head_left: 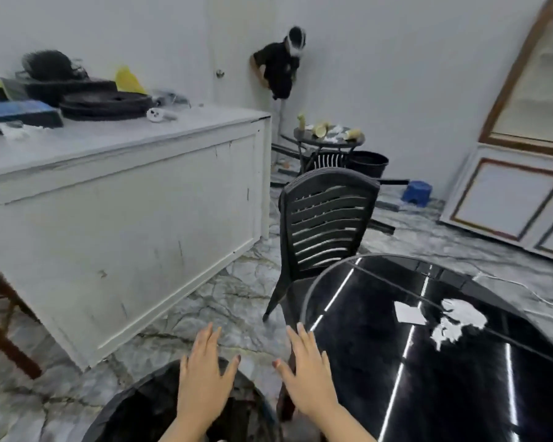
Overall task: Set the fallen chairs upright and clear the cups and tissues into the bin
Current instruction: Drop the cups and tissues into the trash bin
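Both empty, spread hands, left hand (201, 371) and right hand (307, 374), hide the bin's (134, 406) inside.

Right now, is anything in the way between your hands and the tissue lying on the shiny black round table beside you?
Nothing visible blocks it. The white crumpled tissue lies in the open on the glossy black round table, beside a flat white paper piece. Both the left hand and right hand hover empty above the black round bin.
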Available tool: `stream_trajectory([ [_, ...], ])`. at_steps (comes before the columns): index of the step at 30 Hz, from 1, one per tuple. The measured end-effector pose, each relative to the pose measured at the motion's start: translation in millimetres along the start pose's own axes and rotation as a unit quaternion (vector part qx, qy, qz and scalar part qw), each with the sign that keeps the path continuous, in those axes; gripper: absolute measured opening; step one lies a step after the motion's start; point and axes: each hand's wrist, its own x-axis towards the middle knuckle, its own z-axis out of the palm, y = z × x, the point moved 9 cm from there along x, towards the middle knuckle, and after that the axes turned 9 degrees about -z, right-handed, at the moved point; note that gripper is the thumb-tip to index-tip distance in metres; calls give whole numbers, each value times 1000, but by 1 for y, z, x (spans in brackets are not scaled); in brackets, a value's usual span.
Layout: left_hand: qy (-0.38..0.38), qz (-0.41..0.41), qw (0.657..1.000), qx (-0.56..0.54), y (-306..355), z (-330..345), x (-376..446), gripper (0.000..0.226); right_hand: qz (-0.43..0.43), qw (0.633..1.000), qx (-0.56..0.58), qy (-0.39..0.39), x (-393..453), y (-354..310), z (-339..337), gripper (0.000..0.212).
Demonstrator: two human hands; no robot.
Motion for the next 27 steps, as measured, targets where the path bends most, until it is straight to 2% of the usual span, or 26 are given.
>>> stream_trajectory([
  [2,-6,37,999,-8,38,10,2,67,13,999,4,39,-8,20,-36,77],
  [4,-20,78,997,-20,80,24,1,65,32,996,3,82,-17,49,-70,108],
  [5,-26,99,994,-28,101,32,0,65,42,994,5,103,-21,65,-86,113],
  [6,-31,122,992,-33,122,42,-1,64,51,991,14,120,-24,83,-101,107],
  [8,-40,162,985,-40,163,61,-6,62,69,988,28,137,-28,116,-128,75],
  [10,-50,187,980,-40,199,84,-10,65,84,984,16,154,-32,153,-154,65],
  [12,-65,211,975,-39,232,108,-15,72,99,981,-3,168,-36,189,-178,66],
  [18,-103,238,964,-56,303,163,-22,60,137,975,3,175,-48,270,-216,74],
  [27,-146,268,952,-19,351,223,-10,58,167,973,3,159,-39,321,-226,83],
])
